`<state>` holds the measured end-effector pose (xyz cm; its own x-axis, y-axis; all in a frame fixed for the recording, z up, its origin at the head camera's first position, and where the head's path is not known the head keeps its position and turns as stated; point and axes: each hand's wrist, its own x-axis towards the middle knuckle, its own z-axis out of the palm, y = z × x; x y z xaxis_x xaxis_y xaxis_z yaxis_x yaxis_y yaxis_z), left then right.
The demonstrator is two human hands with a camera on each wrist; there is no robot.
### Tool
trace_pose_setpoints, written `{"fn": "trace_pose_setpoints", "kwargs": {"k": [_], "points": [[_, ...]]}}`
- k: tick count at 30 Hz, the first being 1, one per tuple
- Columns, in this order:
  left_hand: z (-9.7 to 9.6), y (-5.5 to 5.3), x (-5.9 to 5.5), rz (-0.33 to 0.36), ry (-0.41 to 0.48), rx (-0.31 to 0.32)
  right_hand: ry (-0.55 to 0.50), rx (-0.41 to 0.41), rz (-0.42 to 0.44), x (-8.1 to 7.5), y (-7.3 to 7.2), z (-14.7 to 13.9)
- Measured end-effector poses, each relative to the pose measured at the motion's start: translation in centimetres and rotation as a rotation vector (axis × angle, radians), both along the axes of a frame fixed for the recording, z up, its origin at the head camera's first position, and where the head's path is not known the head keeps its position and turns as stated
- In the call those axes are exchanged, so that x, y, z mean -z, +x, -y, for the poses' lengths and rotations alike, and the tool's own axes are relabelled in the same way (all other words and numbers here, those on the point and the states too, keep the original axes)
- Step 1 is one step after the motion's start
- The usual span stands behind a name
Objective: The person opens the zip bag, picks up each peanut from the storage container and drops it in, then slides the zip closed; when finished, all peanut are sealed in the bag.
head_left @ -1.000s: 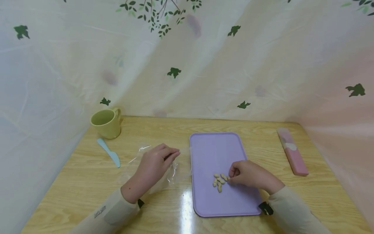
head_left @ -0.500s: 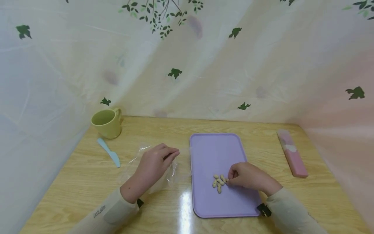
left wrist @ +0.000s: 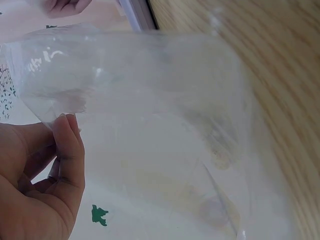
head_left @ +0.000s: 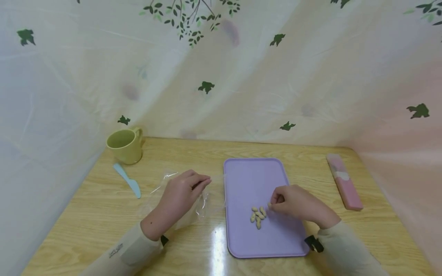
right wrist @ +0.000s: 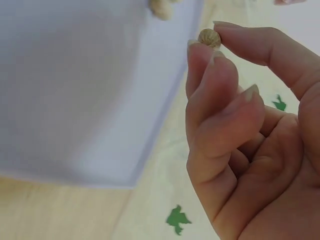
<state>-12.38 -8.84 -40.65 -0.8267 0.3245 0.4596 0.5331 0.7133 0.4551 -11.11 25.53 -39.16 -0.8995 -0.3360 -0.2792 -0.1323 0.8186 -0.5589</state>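
My left hand (head_left: 177, 201) pinches the edge of a clear plastic bag (left wrist: 150, 75) between thumb and fingertips, left of the purple tray (head_left: 255, 176). In the left wrist view the bag hangs loose and transparent, spread out to the right of the fingers. Over the tray, my right hand (head_left: 298, 203) pinches one peanut in its shell (right wrist: 209, 38) between thumb and fingertips. Several more unshelled peanuts (head_left: 259, 216) lie in a small cluster on the tray, just left of that hand. The right wrist view shows the held peanut end-on, above the tray's edge.
At the back left stands a yellow-green mug (head_left: 126, 149), with a light blue plastic knife (head_left: 127, 180) lying in front of it. A long pink case with a pale band (head_left: 347, 186) lies on the wooden table (head_left: 186, 149) at the right. A printed cloth hangs behind.
My right hand has lifted slightly off the cluster, taking one peanut from its right side. The left hand holds the bag in the same place.
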Motion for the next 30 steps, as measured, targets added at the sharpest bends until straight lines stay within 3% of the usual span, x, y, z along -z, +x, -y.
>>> {"fn": "trace_pose_setpoints", "kwargs": {"k": [14, 30], "points": [[-0.2, 0.0, -0.1, 0.014, 0.001, 0.002, -0.099, -0.093, -0.07, -1.8, -0.9, 3.3], [-0.3, 0.1, -0.1, 0.029, 0.006, -0.001, -0.107, -0.177, -0.131, -1.1, -1.9, 8.5]]}}
